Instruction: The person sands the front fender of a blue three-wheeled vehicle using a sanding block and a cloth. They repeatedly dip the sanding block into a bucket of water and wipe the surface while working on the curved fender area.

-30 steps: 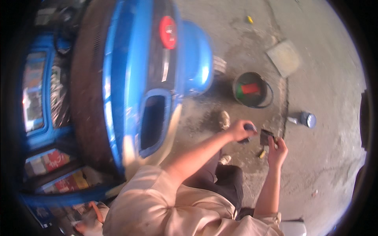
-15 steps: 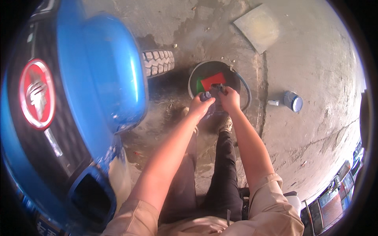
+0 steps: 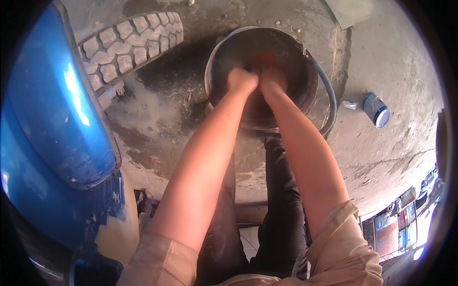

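A round dark basin (image 3: 301, 62) with murky liquid in it stands on the ground ahead of me, and both my hands reach down into it side by side. My left hand (image 3: 243, 80) is closed into a fist, its fingers curled away from view. Beside it, almost touching, my right hand (image 3: 273, 80) dips below the surface, so its fingers are hidden. Whatever the hands hold cannot be made out. A blurred red thing (image 3: 266, 57) shows in the liquid just beyond them.
A grey hose (image 3: 329, 90) curves round the basin's right side. To the left are a treaded tyre (image 3: 136, 45) and a blue vehicle body (image 3: 43, 109) with a scraped lower edge. A blue-and-white can (image 3: 377, 112) and a small white packet (image 3: 349, 104) lie on the concrete to the right.
I have bent closer to the basin. My hands have gone from above it, holding dark, crumpled, cloth-like pieces, down into the liquid; those pieces are out of sight now.
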A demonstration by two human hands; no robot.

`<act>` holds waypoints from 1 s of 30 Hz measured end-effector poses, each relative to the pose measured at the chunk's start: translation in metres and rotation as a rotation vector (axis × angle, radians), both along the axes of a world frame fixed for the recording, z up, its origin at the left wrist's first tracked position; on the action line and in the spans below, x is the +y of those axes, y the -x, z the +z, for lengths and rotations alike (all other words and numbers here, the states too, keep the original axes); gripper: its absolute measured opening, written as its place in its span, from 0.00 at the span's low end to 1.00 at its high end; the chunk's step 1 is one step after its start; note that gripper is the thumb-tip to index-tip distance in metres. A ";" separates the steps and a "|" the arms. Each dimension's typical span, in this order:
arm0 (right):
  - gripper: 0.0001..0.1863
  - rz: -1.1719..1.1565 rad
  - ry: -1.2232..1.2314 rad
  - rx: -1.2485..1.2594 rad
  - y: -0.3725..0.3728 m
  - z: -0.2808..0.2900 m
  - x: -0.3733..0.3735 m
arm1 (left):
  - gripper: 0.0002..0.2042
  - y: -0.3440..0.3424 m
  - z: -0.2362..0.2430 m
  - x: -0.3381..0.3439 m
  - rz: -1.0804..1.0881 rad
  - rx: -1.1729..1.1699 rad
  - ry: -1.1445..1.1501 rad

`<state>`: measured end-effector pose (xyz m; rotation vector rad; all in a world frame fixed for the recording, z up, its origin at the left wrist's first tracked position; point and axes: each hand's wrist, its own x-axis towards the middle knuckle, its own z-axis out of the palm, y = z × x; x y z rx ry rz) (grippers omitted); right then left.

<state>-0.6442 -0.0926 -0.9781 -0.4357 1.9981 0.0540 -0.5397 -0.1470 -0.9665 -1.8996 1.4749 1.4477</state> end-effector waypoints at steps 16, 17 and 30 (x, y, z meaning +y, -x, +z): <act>0.23 -0.181 0.268 -0.072 0.041 0.091 0.007 | 0.25 -0.015 0.024 0.001 0.239 0.336 -0.205; 0.28 -0.046 0.260 -0.054 0.047 0.085 0.007 | 0.26 -0.017 0.022 0.001 0.242 0.398 -0.186; 0.21 0.228 0.085 -0.011 0.041 0.060 0.012 | 0.35 -0.017 0.023 -0.008 0.188 0.195 -0.017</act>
